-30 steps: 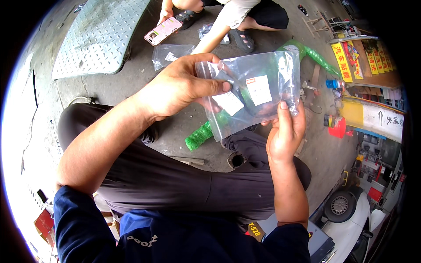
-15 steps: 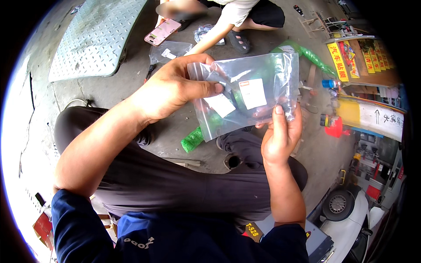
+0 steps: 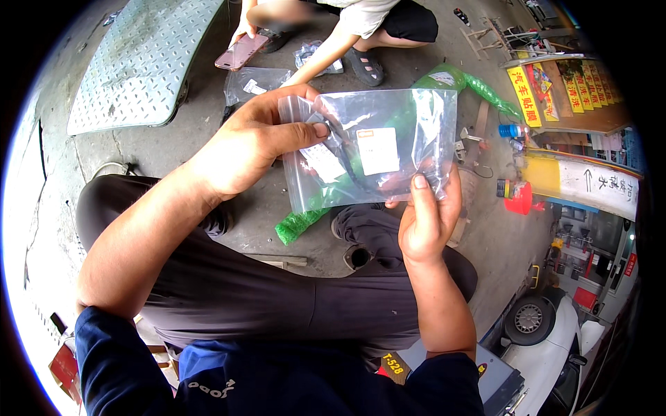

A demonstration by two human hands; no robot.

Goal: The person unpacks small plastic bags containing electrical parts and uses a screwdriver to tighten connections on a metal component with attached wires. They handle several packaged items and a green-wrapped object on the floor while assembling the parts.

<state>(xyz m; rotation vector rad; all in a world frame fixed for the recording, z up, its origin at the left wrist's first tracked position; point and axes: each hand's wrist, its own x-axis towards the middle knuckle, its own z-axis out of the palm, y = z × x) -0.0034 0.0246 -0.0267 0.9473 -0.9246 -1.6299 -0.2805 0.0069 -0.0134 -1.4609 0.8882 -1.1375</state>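
You hold a clear zip bag [image 3: 424,111] up before you above a gray concrete floor [image 3: 506,277], both hands closed on it. Your left hand [image 3: 260,139] grips the bag's left end, thumb pressed flat across the front and fingers behind the plastic, while your right hand [image 3: 427,218] pinches its lower right corner between thumb and fingers. A white label [image 3: 378,150] with a small red mark shows at the middle of the bag, and a tilted second label [image 3: 322,163] shows near its left end; a dark, slim item [image 3: 340,142] is visible there too, its kind hard to make out. Behind the bag runs a bundle in green wrap [image 3: 300,224], emerging past its lower left and upper right. Beyond the bag, up and to its left, a crouching co-worker [image 3: 368,17] holds a pink phone [image 3: 239,53] in one hand, near another clear bag [image 3: 253,84] on the floor; the co-worker's other hand is hidden from view. A metal tread plate [image 3: 142,66] lies well to the bag's left. To its right stand a blue-topped bottle [image 3: 512,130] and a red container [image 3: 519,200]; a white car [image 3: 555,357] is far to its lower right. Your dark trousers [image 3: 243,284] are below the bag.
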